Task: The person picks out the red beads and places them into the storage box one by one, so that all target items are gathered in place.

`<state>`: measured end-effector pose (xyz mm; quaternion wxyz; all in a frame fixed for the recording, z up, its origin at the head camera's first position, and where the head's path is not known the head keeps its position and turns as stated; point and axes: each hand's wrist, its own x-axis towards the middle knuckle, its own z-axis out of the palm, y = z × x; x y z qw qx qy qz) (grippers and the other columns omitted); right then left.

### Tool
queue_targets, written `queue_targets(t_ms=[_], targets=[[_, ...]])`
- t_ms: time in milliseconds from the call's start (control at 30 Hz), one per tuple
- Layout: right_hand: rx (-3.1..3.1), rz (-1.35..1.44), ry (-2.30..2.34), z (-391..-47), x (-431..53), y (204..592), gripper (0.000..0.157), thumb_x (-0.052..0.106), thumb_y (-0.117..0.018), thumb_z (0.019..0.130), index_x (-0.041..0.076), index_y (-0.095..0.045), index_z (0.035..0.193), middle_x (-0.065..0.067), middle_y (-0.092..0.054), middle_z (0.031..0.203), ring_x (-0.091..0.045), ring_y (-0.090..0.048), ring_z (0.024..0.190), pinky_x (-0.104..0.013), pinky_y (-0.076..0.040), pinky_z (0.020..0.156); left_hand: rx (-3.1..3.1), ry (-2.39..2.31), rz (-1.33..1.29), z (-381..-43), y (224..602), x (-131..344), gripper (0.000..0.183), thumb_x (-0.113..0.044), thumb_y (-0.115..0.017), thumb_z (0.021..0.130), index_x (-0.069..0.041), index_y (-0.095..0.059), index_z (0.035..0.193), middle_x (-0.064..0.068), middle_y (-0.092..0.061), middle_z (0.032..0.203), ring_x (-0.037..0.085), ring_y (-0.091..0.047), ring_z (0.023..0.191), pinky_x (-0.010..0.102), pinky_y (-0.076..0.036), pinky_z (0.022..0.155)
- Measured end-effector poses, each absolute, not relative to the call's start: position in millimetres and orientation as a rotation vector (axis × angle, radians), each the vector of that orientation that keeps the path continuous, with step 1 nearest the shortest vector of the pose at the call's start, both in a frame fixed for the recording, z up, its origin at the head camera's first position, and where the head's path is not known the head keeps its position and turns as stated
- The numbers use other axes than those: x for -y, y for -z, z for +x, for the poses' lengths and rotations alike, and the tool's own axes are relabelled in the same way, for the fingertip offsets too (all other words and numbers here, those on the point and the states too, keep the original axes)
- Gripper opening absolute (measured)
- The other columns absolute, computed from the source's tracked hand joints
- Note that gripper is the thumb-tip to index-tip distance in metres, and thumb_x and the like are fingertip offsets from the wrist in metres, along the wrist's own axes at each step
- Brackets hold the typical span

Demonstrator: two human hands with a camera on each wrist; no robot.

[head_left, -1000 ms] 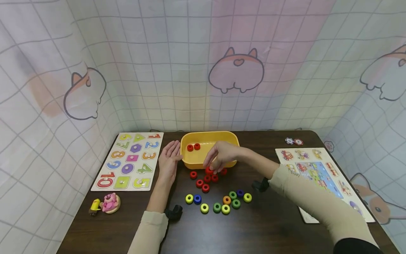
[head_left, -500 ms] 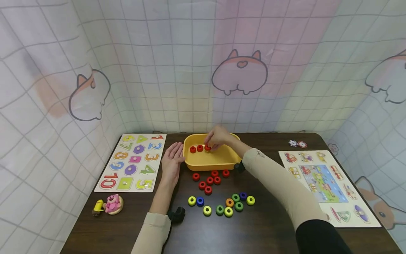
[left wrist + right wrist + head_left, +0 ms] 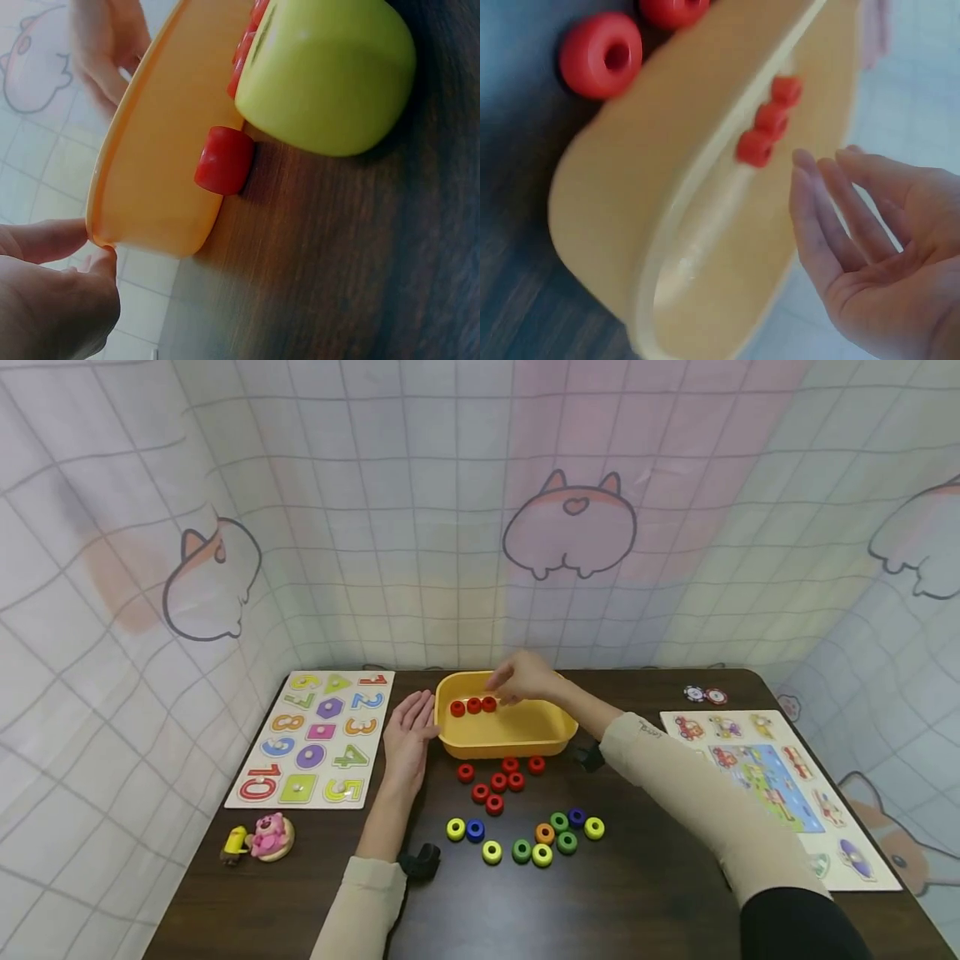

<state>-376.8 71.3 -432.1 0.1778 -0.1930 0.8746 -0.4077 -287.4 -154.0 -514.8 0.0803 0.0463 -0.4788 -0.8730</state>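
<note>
A yellow plastic tray (image 3: 506,752) stands at the back middle of the table. Three red ring beads (image 3: 473,705) sit in a row inside it. My left hand (image 3: 407,745) lies along the tray's left side, fingers extended, thumb and fingertips touching the rim; its contact also shows in the left wrist view. Over the tray, just right of the row, my right hand (image 3: 525,678) hovers with loosely bent fingers. In the right wrist view nothing sits between the fingers (image 3: 817,232), which are apart from the beads. More red beads (image 3: 498,782) lie on the table before the tray.
Green, yellow, blue and orange ring beads (image 3: 544,833) lie nearer the front. A number puzzle board (image 3: 315,743) is at left, with small toy figures (image 3: 270,837) below it. A picture puzzle board (image 3: 780,793) and two poker chips (image 3: 705,695) are at right.
My right hand carried a red bead from the table into the tray, set it at the row's right end and let go, drawing slightly away. The left hand stays at the rim.
</note>
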Motion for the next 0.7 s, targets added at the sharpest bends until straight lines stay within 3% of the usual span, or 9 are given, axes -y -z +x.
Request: queue_targets(t_ms=[133,367,700], targets=[[-2.463,-0.746,1.131,-342.0,-79.6,415.2,0.015,0.004,-0.069,0.089,0.008,-0.076,0.101,-0.012,-0.074,0.101,-0.030,-0.073,0.083,-0.032,-0.061,0.066,1.437,2.612,0.149,-287.3,514.0,153.1,0.069,0.028,-0.049,0.081,-0.006,-0.042,0.141,0.014,-0.046,0.147,0.022,-0.046,0.135,0.029,-0.042,0.108],[-2.344,-0.911,1.030,-286.6,-78.3,421.8,0.013,0.012,-0.075,0.085,0.015,-0.078,0.097,0.002,-0.075,0.090,-0.024,-0.072,0.076,-0.036,-0.061,0.067,1.417,2.619,0.158,-288.3,513.1,156.8,0.068,0.028,-0.047,0.082,-0.007,-0.043,0.140,0.013,-0.046,0.146,0.020,-0.047,0.134,0.029,-0.041,0.108],[-2.261,-0.922,0.975,-251.1,-79.9,469.3,0.014,0.009,-0.075,0.084,0.016,-0.079,0.096,-0.003,-0.074,0.084,-0.024,-0.068,0.065,-0.028,-0.057,0.056,1.441,2.618,0.151,-286.5,513.2,152.4,0.069,0.026,-0.048,0.082,-0.004,-0.039,0.143,0.015,-0.045,0.147,0.022,-0.046,0.135,0.031,-0.040,0.110]])
